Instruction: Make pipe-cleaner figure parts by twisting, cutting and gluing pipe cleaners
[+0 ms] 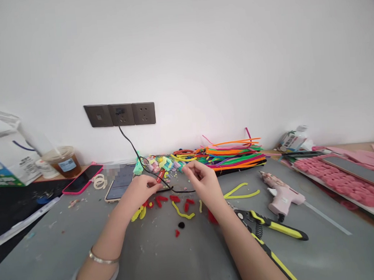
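The left hand [144,189] and the right hand [204,181] were held apart from each other, above the far part of the grey tabletop [170,260]. The thumb and fingers of both were brought close together; whether anything was gripped in either could not be told. A black cord [131,143], plugged into the wall socket [121,114], was run down between them. Red pieces [175,198] were scattered on the surface just below the hands, with a bent yellow strip [188,216] and a black ball [181,225] nearer the wearer. A bundle of coloured fuzzy stems [236,155] was piled by the wall. Beyond the right forearm, yellow-handled pliers [286,229] and a pink glue gun [283,198] were noted lying flat.
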Demonstrator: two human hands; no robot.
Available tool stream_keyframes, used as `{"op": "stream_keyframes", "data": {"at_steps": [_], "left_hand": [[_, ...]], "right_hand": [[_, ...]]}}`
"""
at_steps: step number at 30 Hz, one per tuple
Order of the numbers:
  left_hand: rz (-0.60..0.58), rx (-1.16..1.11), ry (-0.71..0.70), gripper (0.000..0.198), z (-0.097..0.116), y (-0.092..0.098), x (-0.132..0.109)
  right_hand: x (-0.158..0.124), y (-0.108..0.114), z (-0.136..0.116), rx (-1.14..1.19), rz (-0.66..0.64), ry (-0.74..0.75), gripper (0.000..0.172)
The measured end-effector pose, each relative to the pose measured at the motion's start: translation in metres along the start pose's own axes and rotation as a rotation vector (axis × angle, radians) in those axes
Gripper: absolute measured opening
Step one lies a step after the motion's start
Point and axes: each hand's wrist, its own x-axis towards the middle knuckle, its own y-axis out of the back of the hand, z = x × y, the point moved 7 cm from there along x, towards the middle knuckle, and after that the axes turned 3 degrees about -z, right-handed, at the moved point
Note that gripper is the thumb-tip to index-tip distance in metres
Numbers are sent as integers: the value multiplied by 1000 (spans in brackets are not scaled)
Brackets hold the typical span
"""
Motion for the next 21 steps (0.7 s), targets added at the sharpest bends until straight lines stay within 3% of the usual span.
{"op": "stream_keyframes", "data": {"at_steps": [5,10,13,15,18,21], "left_hand": [[40,22,0,43,3,5,3],[82,31,-29,48,8,6,3],[108,38,-60,49,8,7,4],[156,36,-70,49,9,8,3],[192,-9,-130,42,22,1,-3],[94,-72,-353,19,56,-23,-16]], "right_hand": [[-6,35,-16,191,240,13,27],[-19,92,-53,95,358,98,20],[-31,117,-66,-140,235,31,22],[-49,125,-58,-340,102,-93,25],[-97,128,-19,-589,-105,-313,29],[-150,127,29,-760,-177,-455,23]]}}
